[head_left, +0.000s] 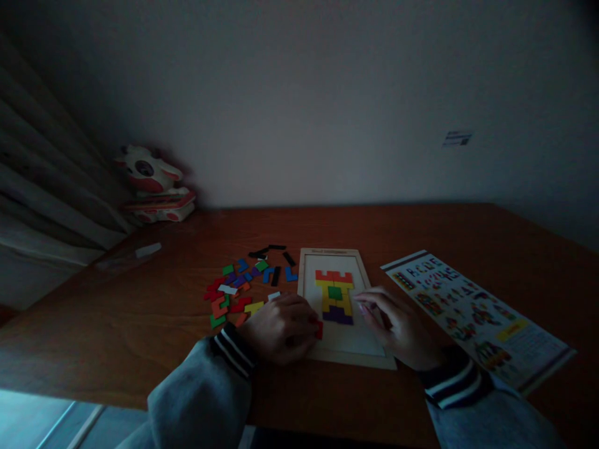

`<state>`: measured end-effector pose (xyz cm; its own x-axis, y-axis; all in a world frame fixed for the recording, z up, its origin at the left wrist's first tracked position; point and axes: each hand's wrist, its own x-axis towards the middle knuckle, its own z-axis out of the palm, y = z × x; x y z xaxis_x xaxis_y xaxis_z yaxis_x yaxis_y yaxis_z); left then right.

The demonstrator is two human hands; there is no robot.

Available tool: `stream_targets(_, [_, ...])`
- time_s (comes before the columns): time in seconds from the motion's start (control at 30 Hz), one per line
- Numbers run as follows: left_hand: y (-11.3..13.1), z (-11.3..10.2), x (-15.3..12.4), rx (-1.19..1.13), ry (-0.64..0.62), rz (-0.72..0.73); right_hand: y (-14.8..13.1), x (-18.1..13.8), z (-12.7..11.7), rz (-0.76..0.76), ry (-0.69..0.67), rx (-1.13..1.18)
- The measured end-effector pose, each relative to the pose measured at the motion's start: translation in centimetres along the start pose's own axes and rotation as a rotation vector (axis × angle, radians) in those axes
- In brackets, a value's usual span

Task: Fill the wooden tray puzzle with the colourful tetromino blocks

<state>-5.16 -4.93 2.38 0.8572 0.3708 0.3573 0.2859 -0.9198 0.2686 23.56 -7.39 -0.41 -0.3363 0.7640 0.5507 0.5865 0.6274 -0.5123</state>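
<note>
A wooden puzzle board (345,363) with a pale inside lies in front of me. On it a tower-like figure of coloured pieces stands together: a red piece (333,276) at the top, yellow ones around a green square (334,292), and a purple piece (337,315) at the bottom. Over the board's lower left edge, my left hand (285,327) is closed on a red puzzle piece (319,330), mostly hidden by the fingers. My right hand (395,324) hovers at the figure's right side, fingers loosely bent and apart, with no piece visible in them.
Loose coloured pieces (241,304) lie scattered left of the board, with several black strips (289,259) behind. A printed pattern sheet (477,312) lies to the right. A cow-shaped toy (154,181) stands at the back left, near a curtain (51,162).
</note>
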Motion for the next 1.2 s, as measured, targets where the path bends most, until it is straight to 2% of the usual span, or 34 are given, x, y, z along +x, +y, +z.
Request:
stream_targets(0.3, [0.4,0.0,0.0,0.094,-0.046,-0.019,-0.2,0.2,0.1,-0.001,-0.013,0.007])
stream_targets(0.47, [0.1,0.8,0.0,0.152,0.014,-0.041,-0.2,0.2,0.2,-0.008,-0.015,0.004])
stream_targets(0.63, [0.4,1.5,0.4,0.141,0.141,-0.241,-0.1,0.1,0.3,-0.004,-0.024,0.008])
stream_targets(0.77, [0.6,1.6,0.7,0.143,0.133,-0.335,0.1,0.0,0.3,-0.004,-0.028,0.011])
stream_targets(1.2, [0.4,1.1,0.1,-0.001,0.062,-0.28,-0.1,0.1,0.1,0.006,-0.022,0.0])
